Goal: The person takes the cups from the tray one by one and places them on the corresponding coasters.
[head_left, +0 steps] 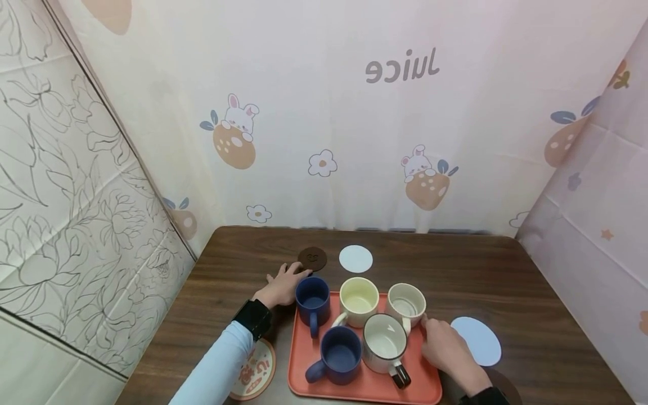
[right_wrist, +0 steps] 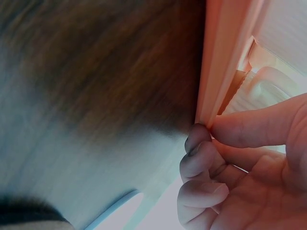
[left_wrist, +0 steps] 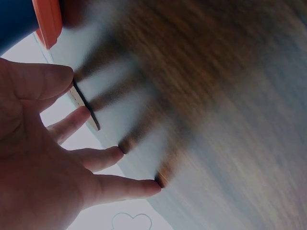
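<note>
An orange tray (head_left: 295, 360) on the brown table carries several mugs: two blue (head_left: 313, 298) (head_left: 340, 354), one pale yellow (head_left: 359, 301) and two white (head_left: 406, 304) (head_left: 385, 343). My left hand (head_left: 296, 271) lies on the table left of the tray with straight, spread fingers. Its thumb and index finger touch the edge of a dark brown coaster (head_left: 312, 259). The left wrist view shows that hand (left_wrist: 115, 143), the coaster (left_wrist: 86, 108) edge-on and the tray corner (left_wrist: 48, 21). My right hand (head_left: 430, 332) pinches the tray's right rim (right_wrist: 216, 72) between thumb and curled fingers (right_wrist: 199, 158).
A white round coaster (head_left: 355, 259) lies behind the tray. A pale blue one (head_left: 476, 340) lies at its right and a patterned one (head_left: 255, 371) at the front left. A dark coaster (head_left: 503, 382) sits by my right wrist. Printed fabric walls enclose the table on three sides.
</note>
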`<state>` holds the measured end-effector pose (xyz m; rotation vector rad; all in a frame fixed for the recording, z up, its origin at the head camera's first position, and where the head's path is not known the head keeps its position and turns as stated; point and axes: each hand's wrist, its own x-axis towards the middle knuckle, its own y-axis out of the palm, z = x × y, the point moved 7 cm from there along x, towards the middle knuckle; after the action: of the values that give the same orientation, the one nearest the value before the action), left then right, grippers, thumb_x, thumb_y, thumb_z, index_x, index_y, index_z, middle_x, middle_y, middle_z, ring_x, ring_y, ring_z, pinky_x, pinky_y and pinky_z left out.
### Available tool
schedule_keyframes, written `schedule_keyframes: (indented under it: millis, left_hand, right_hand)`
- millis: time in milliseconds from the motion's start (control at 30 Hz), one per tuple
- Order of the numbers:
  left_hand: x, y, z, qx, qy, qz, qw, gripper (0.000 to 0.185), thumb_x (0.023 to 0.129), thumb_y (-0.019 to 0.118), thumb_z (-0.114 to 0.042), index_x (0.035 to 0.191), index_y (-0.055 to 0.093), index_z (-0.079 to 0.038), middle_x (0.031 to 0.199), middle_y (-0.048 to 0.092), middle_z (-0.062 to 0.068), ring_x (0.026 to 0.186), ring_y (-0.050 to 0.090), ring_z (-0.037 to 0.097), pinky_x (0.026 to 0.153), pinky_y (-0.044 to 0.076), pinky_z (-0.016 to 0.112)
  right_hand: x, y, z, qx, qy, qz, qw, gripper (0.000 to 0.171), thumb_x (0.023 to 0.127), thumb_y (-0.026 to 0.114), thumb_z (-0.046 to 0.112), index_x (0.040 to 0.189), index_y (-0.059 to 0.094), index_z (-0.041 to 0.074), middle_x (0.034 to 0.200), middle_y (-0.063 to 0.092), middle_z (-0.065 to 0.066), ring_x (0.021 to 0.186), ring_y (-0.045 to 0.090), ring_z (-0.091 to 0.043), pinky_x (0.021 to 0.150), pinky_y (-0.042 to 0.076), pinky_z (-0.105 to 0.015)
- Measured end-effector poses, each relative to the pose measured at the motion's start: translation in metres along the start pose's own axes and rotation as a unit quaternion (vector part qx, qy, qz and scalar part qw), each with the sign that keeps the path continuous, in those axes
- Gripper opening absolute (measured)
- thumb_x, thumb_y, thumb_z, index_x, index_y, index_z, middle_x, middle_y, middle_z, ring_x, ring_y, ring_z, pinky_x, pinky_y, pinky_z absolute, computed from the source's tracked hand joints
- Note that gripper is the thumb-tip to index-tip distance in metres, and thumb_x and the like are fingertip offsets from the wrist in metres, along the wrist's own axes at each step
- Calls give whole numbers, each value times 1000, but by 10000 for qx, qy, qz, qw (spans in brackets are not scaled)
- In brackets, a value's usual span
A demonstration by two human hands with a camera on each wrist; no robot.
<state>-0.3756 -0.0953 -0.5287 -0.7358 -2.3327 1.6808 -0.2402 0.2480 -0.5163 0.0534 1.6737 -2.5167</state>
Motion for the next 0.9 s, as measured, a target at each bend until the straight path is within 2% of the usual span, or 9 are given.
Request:
schedule_keyframes:
  millis: [433, 600, 700, 800, 900]
  left_hand:
    - [2, 0, 2, -106, 67, 3, 9999, 56, 104, 63, -23, 158, 49, -16, 162, 34, 19, 145, 26, 61, 94, 23, 92]
    - [-3, -3, 5, -421, 101, -182, 9989, 52, 107, 59, -27, 156, 49, -10, 162, 28, 22, 148, 27, 53, 98, 21, 90]
    - [-13, -5, 8, -511, -137, -224, 9983, 49, 108, 58, -22, 154, 50, -7, 163, 28, 24, 149, 27, 52, 99, 23, 89]
    - [-30, -6, 12, -302, -602, -21, 9977, 52, 104, 62, -11, 155, 50, -10, 163, 29, 24, 149, 26, 56, 97, 27, 89]
    - [-47, -8, 13, -174, -951, 166, 9952, 60, 98, 70, -6, 154, 51, -12, 162, 31, 24, 147, 25, 60, 92, 31, 89]
  right_hand:
    - [2, -4, 4, -34, 23, -5, 10000, 40, 82, 66, -4, 121, 67, -11, 78, 60, -9, 63, 51, -21, 53, 40, -35]
    - [2, -3, 2, -5, 2, 2, 10000, 43, 82, 65, -4, 124, 65, -14, 82, 64, -11, 64, 51, -22, 54, 40, -36]
    - [1, -4, 0, 113, -34, 3, 9999, 44, 86, 66, -3, 128, 63, -16, 85, 66, -12, 65, 52, -21, 56, 41, -37]
    - [-1, -8, -4, 379, -21, -11, 9993, 43, 92, 69, 3, 131, 64, -14, 81, 63, -8, 65, 51, -19, 56, 41, -36]
    - [-6, -19, -10, 473, -78, -287, 9984, 41, 94, 72, 8, 129, 67, -13, 76, 56, -5, 65, 51, -18, 57, 42, -36]
